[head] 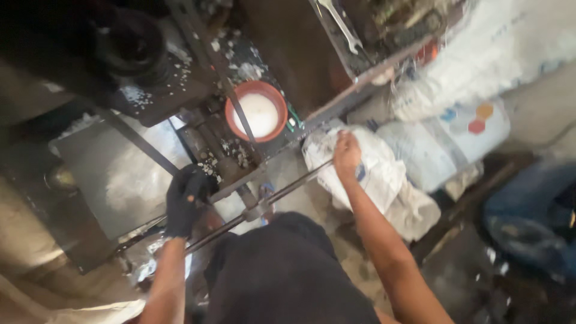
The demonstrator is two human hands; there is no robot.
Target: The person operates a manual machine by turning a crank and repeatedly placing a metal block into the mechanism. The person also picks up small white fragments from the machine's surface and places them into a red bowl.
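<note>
The left hand [183, 201], in a dark glove, is closed around a part of the dark metal machine frame [210, 180], just beside a long steel rod [264, 201]. The right hand [346, 155] is bare and closed in a fist at the upper end of the rod, directly over a white sack [378, 174]. The rod runs diagonally from lower left to upper right, between the two hands and across the person's dark-clothed body.

An orange bowl [257, 111] holding white powder sits within the frame, above and between the hands. A flat grey plate [114, 174] dusted with white powder lies left of the gloved hand. More white sacks [456, 129] are stacked to the right. A wrench [341, 25] lies on the upper ledge.
</note>
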